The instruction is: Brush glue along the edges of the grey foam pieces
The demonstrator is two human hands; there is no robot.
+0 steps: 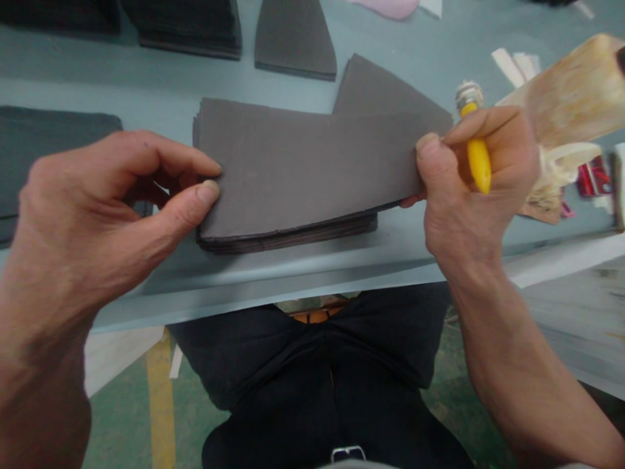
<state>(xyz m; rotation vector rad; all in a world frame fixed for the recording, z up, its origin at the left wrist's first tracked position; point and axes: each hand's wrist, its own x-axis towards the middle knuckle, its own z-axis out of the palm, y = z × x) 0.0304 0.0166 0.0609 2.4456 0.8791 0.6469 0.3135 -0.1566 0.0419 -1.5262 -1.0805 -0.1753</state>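
Observation:
A stack of dark grey flat panels lies near the table's front edge, its top grey panel raised at the right end. At the left edge of that panel, the thumb and forefinger of my left hand are closed on it. My right hand grips its right end between thumb and fingers, with some fingertips underneath. Tucked among the fingers of that same hand is a yellow-handled brush, whose pale, clotted head points up and away. Another grey panel lies askew behind the stack.
More dark stacks and a tapered grey pile stand along the back. A dark piece lies left. On the right are a glue-stained container, pale strips and a red packet. My lap is below the edge.

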